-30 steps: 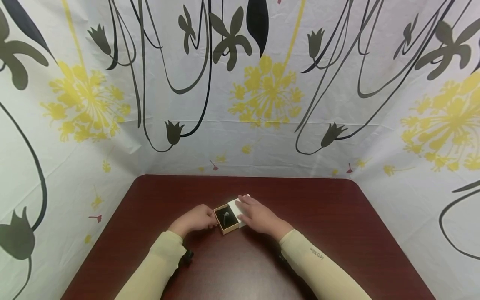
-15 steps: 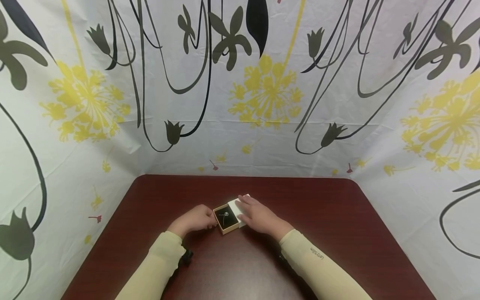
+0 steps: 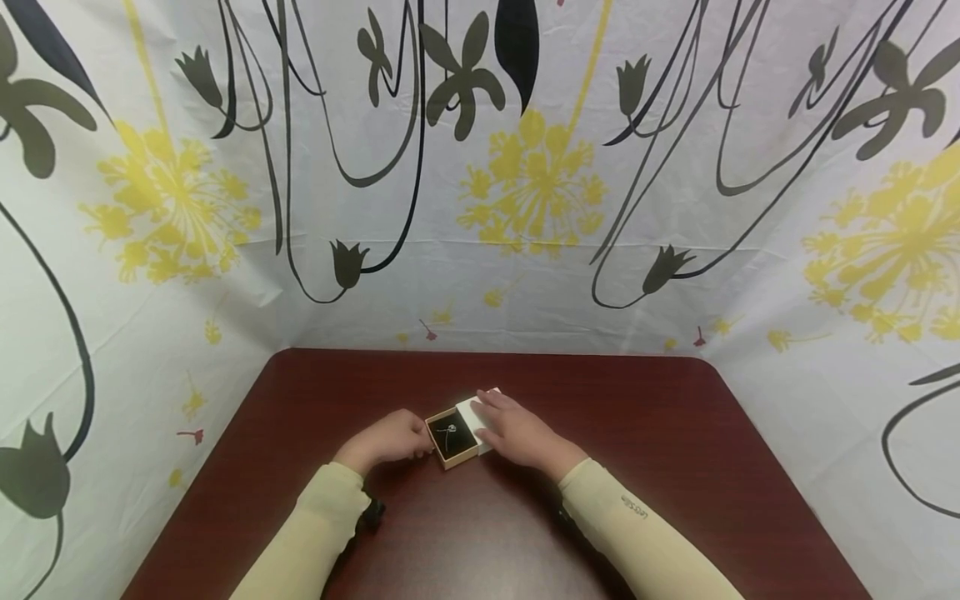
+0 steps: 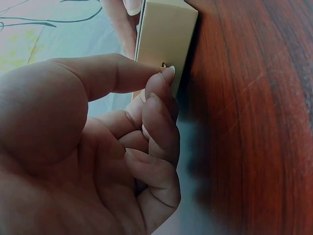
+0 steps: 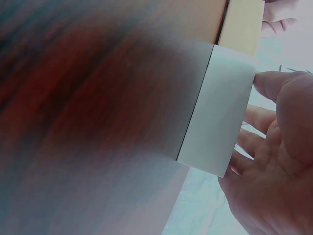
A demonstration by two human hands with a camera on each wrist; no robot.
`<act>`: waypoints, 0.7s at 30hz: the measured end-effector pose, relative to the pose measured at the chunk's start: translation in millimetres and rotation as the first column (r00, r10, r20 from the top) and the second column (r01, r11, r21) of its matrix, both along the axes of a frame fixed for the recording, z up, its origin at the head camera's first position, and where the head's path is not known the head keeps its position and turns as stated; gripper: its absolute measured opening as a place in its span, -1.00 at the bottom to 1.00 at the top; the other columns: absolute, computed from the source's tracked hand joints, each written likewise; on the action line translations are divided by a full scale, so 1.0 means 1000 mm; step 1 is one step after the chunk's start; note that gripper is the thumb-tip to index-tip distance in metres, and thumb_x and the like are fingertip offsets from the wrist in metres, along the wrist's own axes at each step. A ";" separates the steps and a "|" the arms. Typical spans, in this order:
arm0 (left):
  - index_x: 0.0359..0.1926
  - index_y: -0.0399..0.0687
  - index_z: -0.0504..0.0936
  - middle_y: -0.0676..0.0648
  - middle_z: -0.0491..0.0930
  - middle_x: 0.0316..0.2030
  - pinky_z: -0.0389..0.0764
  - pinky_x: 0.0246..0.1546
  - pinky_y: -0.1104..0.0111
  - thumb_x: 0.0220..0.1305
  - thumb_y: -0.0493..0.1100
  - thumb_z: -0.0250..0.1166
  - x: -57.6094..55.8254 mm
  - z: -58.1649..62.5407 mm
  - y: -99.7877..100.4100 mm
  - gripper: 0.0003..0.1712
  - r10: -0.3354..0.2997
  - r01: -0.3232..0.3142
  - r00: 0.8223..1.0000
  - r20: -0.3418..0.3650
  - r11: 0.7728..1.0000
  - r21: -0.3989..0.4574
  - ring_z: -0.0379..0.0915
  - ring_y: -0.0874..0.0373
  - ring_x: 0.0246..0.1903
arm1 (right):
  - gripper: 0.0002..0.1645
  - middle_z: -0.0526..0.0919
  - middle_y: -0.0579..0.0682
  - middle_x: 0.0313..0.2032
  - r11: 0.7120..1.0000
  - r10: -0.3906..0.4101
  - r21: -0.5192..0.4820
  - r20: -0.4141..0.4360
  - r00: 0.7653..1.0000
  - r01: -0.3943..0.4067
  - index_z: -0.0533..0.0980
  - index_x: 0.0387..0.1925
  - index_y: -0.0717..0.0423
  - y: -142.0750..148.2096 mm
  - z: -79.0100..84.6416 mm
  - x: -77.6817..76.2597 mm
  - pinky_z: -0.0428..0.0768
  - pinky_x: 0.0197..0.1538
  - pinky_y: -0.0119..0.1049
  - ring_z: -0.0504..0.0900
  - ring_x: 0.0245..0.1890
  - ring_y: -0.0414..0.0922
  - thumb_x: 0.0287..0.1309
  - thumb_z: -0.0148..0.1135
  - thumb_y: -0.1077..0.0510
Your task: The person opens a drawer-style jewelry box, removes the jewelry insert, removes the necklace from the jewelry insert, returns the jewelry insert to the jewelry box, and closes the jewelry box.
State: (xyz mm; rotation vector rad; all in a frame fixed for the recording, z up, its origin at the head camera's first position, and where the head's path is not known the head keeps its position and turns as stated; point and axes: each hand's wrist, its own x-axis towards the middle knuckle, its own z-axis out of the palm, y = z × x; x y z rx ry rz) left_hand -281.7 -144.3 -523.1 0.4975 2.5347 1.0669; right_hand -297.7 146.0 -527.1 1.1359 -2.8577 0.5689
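Observation:
A small jewelry box lies on the table with its tan drawer [image 3: 461,459] pulled partly out to the left of its white sleeve [image 3: 468,417]. Inside the drawer, a thin silver necklace [image 3: 452,428] rests on a black pad. My left hand [image 3: 386,439] is at the drawer's outer end, where thumb and forefinger pinch a small pull tab beside a hole in the end face [image 4: 164,29]. My right hand [image 3: 527,435] rests on top of the white sleeve with fingers extended. The right wrist view shows the sleeve's white side [image 5: 215,112] and the thumb at its upper edge.
The dark red wooden table [image 3: 637,417] has rounded far corners. A white cloth [image 3: 480,308] with yellow and grey flower prints hangs around its back and sides. Pale yellow sleeves [image 3: 645,533] cover both forearms.
The drawer and my left hand have shifted very slightly to the left. My right hand stays in the same place on the white sleeve.

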 end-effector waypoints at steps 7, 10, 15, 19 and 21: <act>-0.47 -0.12 0.75 0.07 0.67 -0.51 0.54 -0.39 0.30 0.40 -0.25 0.38 0.000 0.002 -0.002 -0.76 -0.008 0.008 1.000 -0.006 1.000 -0.011 0.52 0.19 -0.49 | -0.29 0.34 0.33 0.61 1.000 -0.006 0.021 -0.002 1.000 0.006 0.39 0.60 0.28 0.000 0.001 0.002 0.27 0.60 0.19 0.28 0.63 0.31 0.64 0.26 0.02; -0.46 -0.11 0.76 0.06 0.67 -0.51 0.55 -0.39 0.29 0.39 -0.26 0.38 0.000 0.002 -0.002 -0.77 -0.011 0.011 1.000 -0.012 1.000 -0.012 0.53 0.18 -0.49 | -0.29 0.33 0.33 0.61 1.000 -0.006 0.023 0.001 1.000 0.006 0.38 0.60 0.27 0.001 0.002 0.002 0.27 0.60 0.18 0.27 0.63 0.32 0.64 0.26 0.03; -0.45 -0.10 0.77 0.06 0.68 -0.51 0.56 -0.38 0.30 0.39 -0.26 0.37 0.000 0.003 -0.002 -0.78 -0.013 0.013 1.000 -0.002 1.000 -0.011 0.55 0.18 -0.48 | -0.29 0.33 0.33 0.61 1.000 -0.007 0.015 0.010 1.000 0.007 0.38 0.60 0.28 0.001 0.002 0.001 0.27 0.60 0.20 0.28 0.63 0.31 0.64 0.26 0.02; -0.43 -0.12 0.78 0.04 0.68 -0.49 0.57 -0.36 0.28 0.38 -0.27 0.37 0.002 0.004 -0.003 -0.80 -0.014 0.014 1.000 -0.002 1.000 -0.003 0.56 0.18 -0.46 | -0.29 0.32 0.34 0.61 1.000 -0.002 0.014 0.011 1.000 0.002 0.37 0.60 0.30 0.001 0.001 0.001 0.27 0.60 0.22 0.28 0.62 0.32 0.64 0.25 0.03; -0.43 -0.13 0.78 0.04 0.69 -0.49 0.57 -0.36 0.27 0.37 -0.28 0.37 0.002 0.005 -0.004 -0.81 -0.014 0.014 1.000 -0.003 1.000 -0.001 0.57 0.17 -0.46 | -0.29 0.32 0.34 0.61 1.000 -0.001 0.017 0.012 1.000 0.001 0.37 0.60 0.30 0.001 0.002 0.002 0.27 0.60 0.22 0.27 0.63 0.32 0.65 0.25 0.03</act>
